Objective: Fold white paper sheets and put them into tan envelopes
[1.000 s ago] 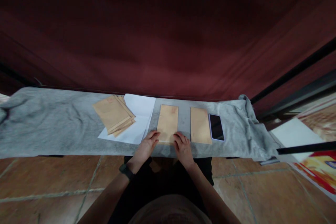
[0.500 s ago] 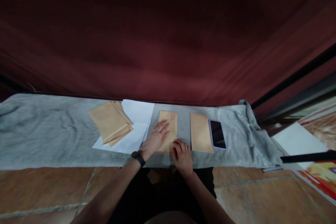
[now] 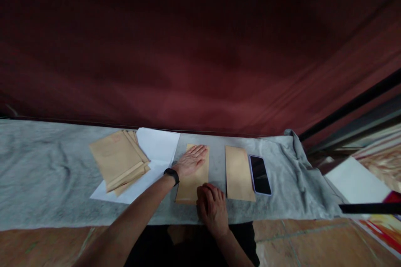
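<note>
My left hand (image 3: 191,161) lies flat, fingers stretched out, on the upper part of a brown paper envelope (image 3: 190,188) in the middle of the grey cloth. At the envelope's lower right corner rests my right hand (image 3: 213,207), its fingers curled inward; whatever they may hold is hidden. A second brown envelope (image 3: 239,175) lies to the right, apart from both hands. On the left, a loose pile of brown envelopes (image 3: 117,158) partly covers white paper sheets (image 3: 159,146).
A phone (image 3: 260,175) with a pale purple edge lies right of the second envelope. Grey cloth (image 3: 40,175) covers the long, narrow surface. Behind it hangs a dark red curtain (image 3: 188,71). A black bar (image 3: 369,208) and white board (image 3: 357,179) stand at the right.
My left hand has slid up toward the envelope's far end. My right hand has moved down to its near corner, still curled. The whole view has shifted slightly.
</note>
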Motion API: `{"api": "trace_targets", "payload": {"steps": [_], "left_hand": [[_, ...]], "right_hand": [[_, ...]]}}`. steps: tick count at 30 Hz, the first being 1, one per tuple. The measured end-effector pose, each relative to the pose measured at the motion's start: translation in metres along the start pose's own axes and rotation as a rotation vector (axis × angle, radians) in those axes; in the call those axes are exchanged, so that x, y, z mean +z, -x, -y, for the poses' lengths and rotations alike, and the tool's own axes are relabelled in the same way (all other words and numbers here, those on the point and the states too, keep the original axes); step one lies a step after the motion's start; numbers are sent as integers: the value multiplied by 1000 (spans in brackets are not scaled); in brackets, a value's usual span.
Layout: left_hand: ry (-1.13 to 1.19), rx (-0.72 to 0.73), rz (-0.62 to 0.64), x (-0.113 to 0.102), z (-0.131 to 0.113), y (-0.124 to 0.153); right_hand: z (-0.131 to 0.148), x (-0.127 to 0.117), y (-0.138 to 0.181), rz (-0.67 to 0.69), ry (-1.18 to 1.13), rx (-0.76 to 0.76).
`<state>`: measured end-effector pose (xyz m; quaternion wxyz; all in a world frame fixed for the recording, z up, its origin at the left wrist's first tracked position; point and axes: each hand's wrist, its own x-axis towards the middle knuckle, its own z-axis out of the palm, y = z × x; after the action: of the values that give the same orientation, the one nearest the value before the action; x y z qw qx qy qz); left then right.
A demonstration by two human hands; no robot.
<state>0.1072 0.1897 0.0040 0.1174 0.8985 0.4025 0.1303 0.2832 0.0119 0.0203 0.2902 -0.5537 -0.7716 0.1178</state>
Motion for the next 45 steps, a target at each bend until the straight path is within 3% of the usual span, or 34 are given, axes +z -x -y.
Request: {"api": "trace_targets", "payload": {"steps": [15, 25, 30, 38, 45], "left_hand": [[52, 68, 42, 3, -35, 32], [81, 108, 43, 0, -56, 67], [129, 135, 79, -7, -65, 85], [146, 168, 142, -17, -76, 116], [125, 203, 148, -27, -84, 129]], "right_hand": [[-1, 2, 4, -37, 19, 22], [-15, 7, -1, -149, -201, 112], [-26, 12, -31, -86, -276, -2], [-49, 36, -95, 144, 69, -213], [-64, 50, -132, 121, 102, -243]]}}
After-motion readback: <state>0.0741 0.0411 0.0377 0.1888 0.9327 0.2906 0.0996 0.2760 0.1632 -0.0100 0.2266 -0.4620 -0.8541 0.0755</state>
